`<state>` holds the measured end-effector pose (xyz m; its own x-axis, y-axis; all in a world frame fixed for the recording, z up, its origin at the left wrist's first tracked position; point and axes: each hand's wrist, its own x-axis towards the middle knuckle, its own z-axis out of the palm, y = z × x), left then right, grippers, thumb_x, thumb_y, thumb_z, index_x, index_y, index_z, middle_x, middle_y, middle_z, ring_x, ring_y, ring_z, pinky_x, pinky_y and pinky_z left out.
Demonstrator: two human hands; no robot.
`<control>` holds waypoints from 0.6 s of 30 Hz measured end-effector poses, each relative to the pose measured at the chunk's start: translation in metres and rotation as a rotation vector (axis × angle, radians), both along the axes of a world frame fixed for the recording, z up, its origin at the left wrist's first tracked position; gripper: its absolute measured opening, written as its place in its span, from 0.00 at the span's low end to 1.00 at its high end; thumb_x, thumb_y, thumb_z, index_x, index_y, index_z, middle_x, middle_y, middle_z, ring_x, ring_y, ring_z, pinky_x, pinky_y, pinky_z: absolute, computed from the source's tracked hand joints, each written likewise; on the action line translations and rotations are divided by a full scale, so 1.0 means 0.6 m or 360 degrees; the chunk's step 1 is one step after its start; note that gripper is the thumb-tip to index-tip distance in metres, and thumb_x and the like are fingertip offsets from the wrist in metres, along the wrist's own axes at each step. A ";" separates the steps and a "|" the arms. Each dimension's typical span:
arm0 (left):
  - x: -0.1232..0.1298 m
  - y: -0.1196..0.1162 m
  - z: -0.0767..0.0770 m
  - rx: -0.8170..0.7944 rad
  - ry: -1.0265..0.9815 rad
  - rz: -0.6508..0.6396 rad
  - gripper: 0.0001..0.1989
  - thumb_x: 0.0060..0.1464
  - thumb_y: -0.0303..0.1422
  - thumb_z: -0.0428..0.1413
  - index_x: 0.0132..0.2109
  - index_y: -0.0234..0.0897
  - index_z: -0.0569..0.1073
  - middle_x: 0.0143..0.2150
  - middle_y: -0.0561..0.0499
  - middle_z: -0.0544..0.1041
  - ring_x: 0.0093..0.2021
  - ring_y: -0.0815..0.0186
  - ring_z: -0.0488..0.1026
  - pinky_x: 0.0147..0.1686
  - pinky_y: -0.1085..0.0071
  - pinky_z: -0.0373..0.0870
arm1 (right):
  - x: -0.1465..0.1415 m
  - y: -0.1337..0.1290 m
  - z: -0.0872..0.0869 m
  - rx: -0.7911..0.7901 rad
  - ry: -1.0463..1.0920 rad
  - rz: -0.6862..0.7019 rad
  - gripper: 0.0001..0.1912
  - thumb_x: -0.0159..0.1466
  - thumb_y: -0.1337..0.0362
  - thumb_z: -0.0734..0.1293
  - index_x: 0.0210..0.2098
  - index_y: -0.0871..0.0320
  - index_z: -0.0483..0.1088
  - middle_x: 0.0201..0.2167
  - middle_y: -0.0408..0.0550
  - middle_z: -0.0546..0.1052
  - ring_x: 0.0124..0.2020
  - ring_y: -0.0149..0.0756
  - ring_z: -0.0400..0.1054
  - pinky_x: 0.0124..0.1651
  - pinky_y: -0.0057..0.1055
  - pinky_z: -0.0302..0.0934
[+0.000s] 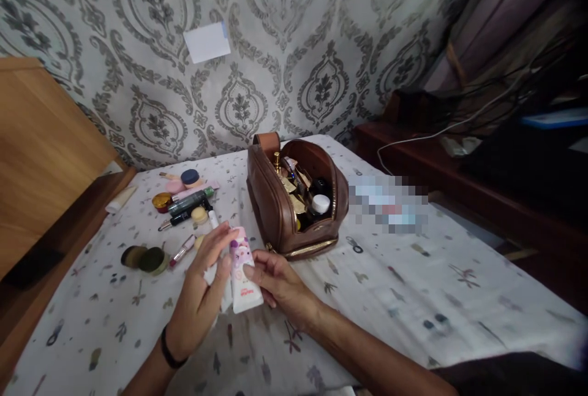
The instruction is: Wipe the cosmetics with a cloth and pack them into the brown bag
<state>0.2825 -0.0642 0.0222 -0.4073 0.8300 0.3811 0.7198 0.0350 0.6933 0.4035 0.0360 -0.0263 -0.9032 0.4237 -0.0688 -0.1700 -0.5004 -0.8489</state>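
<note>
My right hand (285, 289) grips a small white and pink squeeze tube (243, 276) with a cartoon print, thumb across its front. The tube stands nearly upright with its pink cap end at the top. My left hand (204, 279), with a dark band on the wrist, curls its fingertips onto the cap from the left. Something white (226, 289) shows between my left palm and the tube; I cannot make out what it is. Just beyond my hands stands a brown toiletry bag (271, 212), unzipped, with a white-lidded jar (320, 204) and several other cosmetics inside.
Left on the patterned sheet (390, 316) lie a green tube (190, 200), a blue-lidded jar (190, 178), a gold-lidded jar (162, 201), a lip gloss (182, 251) and an opened round compact (153, 260). A blurred-out item (390, 203) is right of the bag. Wooden furniture (50, 157) borders the left.
</note>
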 end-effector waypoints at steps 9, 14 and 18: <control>-0.006 0.013 -0.004 0.0030 0.0042 0.0200 0.16 0.65 0.40 0.44 0.37 0.36 0.72 0.33 0.50 0.74 0.37 0.64 0.72 0.41 0.67 0.67 | 0.009 -0.009 -0.004 0.0425 -0.0006 0.0188 0.23 0.57 0.45 0.71 0.28 0.60 0.65 0.21 0.37 0.62 0.23 0.24 0.52 0.25 0.24 0.44; -0.022 0.021 0.001 0.0027 -0.0329 0.0310 0.23 0.63 0.47 0.46 0.25 0.37 0.67 0.19 0.56 0.65 0.23 0.68 0.65 0.28 0.71 0.62 | 0.008 -0.020 -0.009 0.0272 0.0072 0.0306 0.22 0.57 0.47 0.72 0.31 0.60 0.66 0.26 0.38 0.67 0.27 0.24 0.59 0.29 0.23 0.52; -0.016 0.018 -0.002 0.0072 -0.0392 0.0255 0.22 0.63 0.46 0.46 0.30 0.36 0.73 0.24 0.54 0.71 0.28 0.66 0.69 0.32 0.71 0.65 | 0.004 -0.028 -0.019 -0.0071 0.0114 0.0450 0.26 0.57 0.47 0.72 0.44 0.57 0.64 0.29 0.40 0.73 0.27 0.30 0.69 0.30 0.27 0.64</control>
<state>0.2728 -0.0534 0.0207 -0.6167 0.7320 0.2894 0.5173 0.0998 0.8499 0.4062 0.0192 -0.0379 -0.9882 0.1524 -0.0136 -0.0771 -0.5729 -0.8160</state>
